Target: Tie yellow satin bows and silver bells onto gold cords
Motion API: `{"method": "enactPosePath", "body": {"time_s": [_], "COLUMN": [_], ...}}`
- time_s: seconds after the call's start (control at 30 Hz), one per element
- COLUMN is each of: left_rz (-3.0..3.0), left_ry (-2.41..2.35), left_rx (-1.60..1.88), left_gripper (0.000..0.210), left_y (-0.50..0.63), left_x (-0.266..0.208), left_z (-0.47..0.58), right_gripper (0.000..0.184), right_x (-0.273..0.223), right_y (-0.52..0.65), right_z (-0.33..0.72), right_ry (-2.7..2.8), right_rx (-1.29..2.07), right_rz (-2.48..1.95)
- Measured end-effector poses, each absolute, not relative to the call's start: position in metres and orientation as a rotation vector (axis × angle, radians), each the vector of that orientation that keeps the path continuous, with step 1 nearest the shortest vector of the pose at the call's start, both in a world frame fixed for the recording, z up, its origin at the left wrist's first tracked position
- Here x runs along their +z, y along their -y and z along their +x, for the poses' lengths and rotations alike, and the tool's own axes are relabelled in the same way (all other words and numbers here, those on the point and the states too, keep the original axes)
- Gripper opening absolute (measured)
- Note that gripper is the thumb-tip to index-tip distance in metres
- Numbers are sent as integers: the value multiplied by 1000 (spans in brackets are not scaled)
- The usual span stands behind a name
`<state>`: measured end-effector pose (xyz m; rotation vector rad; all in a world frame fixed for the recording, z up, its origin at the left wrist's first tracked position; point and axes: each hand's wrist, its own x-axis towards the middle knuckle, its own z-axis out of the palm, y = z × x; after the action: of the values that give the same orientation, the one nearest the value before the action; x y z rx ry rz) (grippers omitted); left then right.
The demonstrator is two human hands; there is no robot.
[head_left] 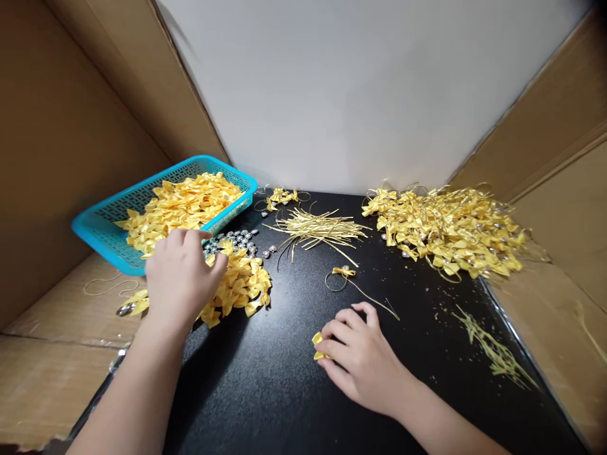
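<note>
No legible text (none anywhere)

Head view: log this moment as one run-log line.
left hand: on loose heap of yellow ribbon bows | right hand: holding one yellow ribbon bow | black tabletop

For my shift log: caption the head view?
Left hand reaches into loose yellow bows; right hand pinches one bow on the black table.

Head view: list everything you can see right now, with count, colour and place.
basket: one, turquoise, back left, holds yellow bows
loose bows: a heap, yellow, under the left hand
beads: many, silver, beside the basket
cords: a bundle, gold, back centre
corded bows: a heap, yellow, back right
single corded bow: one, centre
table: black
left hand: on the loose bows
right hand: grip on a small bow
</note>
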<state>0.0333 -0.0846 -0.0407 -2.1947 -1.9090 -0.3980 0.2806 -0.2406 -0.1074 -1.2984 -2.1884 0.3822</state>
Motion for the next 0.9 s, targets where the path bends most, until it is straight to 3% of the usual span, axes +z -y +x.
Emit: {"method": "enactPosePath", "body": {"time_s": [0.13, 0.23, 0.33, 0.43, 0.63, 0.9], "left_rz": [-2717, -3423, -3657, -3640, -3560, -3443], "left_ry": [1502, 1088, 1155, 1353, 1169, 843], "left_rx": [-916, -1067, -1233, -1378, -1263, -1144], "left_gripper": [20, 30, 15, 9, 3, 5], "left_y": [103, 135, 163, 172, 164, 160], "left_x": [-53, -68, -82, -91, -91, -94], "left_z": [63, 93, 114, 122, 117, 115], "right_gripper": [9, 9, 11, 8, 11, 11], "right_x": [-107, -105, -105, -104, -103, -107], "right_y": [237, 236, 235, 236, 234, 233], "right_z": [282, 286, 288, 290, 296, 297], "right_ry": [1815, 1354, 1138, 1236, 1818, 1881], "right_rx": [502, 740, 924, 883, 418, 320], "right_rz": [-1312, -1397, -1391, -1393, -1315, -1359]}}
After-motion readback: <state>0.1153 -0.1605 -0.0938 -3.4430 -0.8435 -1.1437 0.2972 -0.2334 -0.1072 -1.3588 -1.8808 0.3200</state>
